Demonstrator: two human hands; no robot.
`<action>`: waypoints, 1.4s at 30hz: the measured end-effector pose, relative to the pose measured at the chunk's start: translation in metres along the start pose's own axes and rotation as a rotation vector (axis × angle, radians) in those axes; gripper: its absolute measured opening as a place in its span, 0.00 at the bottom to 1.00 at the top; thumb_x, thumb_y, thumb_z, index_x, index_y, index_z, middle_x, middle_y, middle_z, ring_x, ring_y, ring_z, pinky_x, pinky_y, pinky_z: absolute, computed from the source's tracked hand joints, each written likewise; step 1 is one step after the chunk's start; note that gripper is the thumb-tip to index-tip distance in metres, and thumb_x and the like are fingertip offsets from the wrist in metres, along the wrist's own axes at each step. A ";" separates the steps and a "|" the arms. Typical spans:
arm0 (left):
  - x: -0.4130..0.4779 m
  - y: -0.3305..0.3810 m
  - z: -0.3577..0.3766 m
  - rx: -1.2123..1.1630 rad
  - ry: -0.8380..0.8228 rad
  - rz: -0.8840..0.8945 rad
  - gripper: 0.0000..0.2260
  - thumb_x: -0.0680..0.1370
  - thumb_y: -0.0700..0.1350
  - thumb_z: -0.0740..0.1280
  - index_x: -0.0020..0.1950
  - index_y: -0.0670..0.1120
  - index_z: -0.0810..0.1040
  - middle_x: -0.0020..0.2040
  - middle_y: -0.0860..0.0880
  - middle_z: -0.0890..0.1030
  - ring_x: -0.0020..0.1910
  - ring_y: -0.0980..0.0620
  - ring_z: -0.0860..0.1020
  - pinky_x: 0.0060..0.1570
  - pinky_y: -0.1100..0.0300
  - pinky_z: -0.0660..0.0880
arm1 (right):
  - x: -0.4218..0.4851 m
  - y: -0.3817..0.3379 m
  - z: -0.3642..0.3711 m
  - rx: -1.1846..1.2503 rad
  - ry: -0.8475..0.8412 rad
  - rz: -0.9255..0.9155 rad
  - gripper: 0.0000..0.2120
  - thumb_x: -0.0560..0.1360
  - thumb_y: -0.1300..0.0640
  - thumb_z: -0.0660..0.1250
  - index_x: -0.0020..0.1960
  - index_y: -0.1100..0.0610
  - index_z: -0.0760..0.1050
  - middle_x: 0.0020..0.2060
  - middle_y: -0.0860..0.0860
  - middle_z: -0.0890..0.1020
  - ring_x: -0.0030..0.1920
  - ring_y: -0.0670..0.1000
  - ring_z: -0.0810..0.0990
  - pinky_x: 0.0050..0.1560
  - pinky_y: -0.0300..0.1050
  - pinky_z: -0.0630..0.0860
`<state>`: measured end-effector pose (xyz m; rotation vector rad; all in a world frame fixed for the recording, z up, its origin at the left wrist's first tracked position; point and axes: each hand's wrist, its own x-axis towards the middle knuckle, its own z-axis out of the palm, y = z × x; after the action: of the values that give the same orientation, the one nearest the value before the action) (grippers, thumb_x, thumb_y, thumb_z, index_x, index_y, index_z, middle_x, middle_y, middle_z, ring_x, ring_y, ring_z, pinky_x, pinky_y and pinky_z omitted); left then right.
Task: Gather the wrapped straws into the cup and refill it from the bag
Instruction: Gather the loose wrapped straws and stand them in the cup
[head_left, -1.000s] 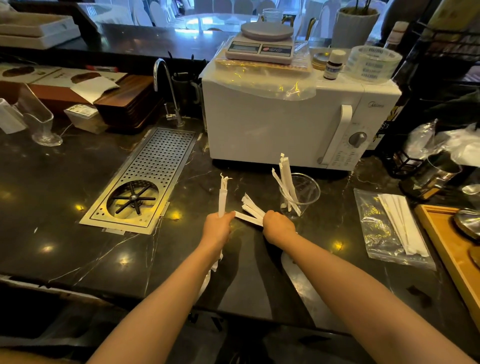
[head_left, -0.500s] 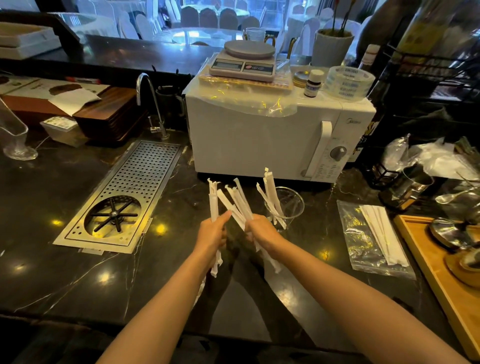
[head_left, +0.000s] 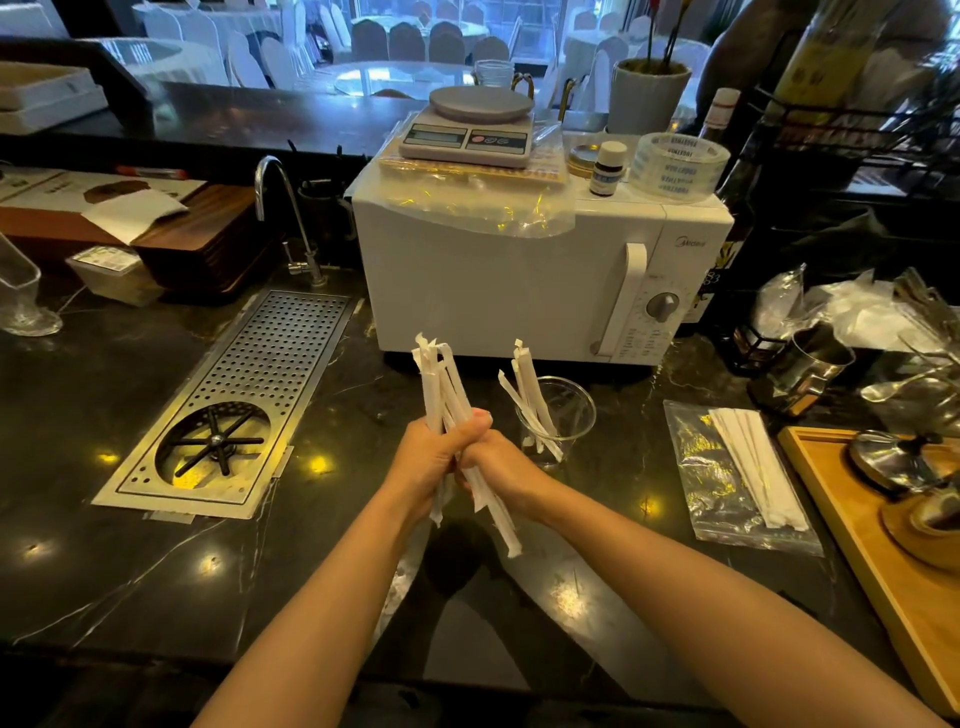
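Note:
Both hands meet above the dark counter and hold one bundle of white wrapped straws (head_left: 441, 384) upright. My left hand (head_left: 434, 457) wraps the bundle's middle, and my right hand (head_left: 493, 465) grips it just below and to the right. The straws' lower ends stick out under the hands. A clear plastic cup (head_left: 563, 415) stands right of the hands with a few wrapped straws leaning in it. Further right a clear plastic bag (head_left: 717, 483) lies flat with several wrapped straws inside.
A white microwave (head_left: 519, 280) with a scale on top stands behind the cup. A perforated steel rinser tray (head_left: 270, 374) is set into the counter at left, with a tap behind it. A wooden tray (head_left: 862, 525) with metal items lies at the right edge.
The hands came together and merged their separate straws into one upright bundle, lifted a little above the counter. The view shifted closer and slightly right.

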<state>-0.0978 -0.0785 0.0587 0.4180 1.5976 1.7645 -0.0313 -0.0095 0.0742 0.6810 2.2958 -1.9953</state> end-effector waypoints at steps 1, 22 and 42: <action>0.000 0.000 0.001 0.009 -0.024 0.006 0.02 0.74 0.41 0.67 0.45 0.46 0.78 0.39 0.47 0.79 0.41 0.52 0.80 0.36 0.62 0.78 | 0.000 0.000 0.000 -0.027 -0.002 -0.021 0.21 0.73 0.69 0.54 0.64 0.60 0.67 0.43 0.54 0.76 0.49 0.54 0.77 0.50 0.47 0.76; 0.008 -0.005 0.001 0.085 0.097 0.087 0.06 0.77 0.42 0.62 0.45 0.45 0.79 0.42 0.48 0.80 0.43 0.53 0.79 0.40 0.61 0.77 | 0.008 0.017 -0.016 -0.185 0.119 0.004 0.22 0.74 0.63 0.64 0.66 0.60 0.61 0.61 0.56 0.72 0.63 0.54 0.73 0.54 0.40 0.74; 0.025 -0.017 0.005 0.266 0.022 0.091 0.14 0.79 0.32 0.55 0.61 0.29 0.72 0.43 0.46 0.78 0.43 0.55 0.78 0.32 0.77 0.74 | 0.036 0.007 -0.010 -0.072 0.165 -0.184 0.08 0.71 0.62 0.69 0.43 0.55 0.70 0.37 0.49 0.74 0.40 0.46 0.73 0.42 0.37 0.72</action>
<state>-0.1072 -0.0581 0.0378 0.6070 1.8639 1.6309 -0.0586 0.0119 0.0591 0.6748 2.6003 -1.9852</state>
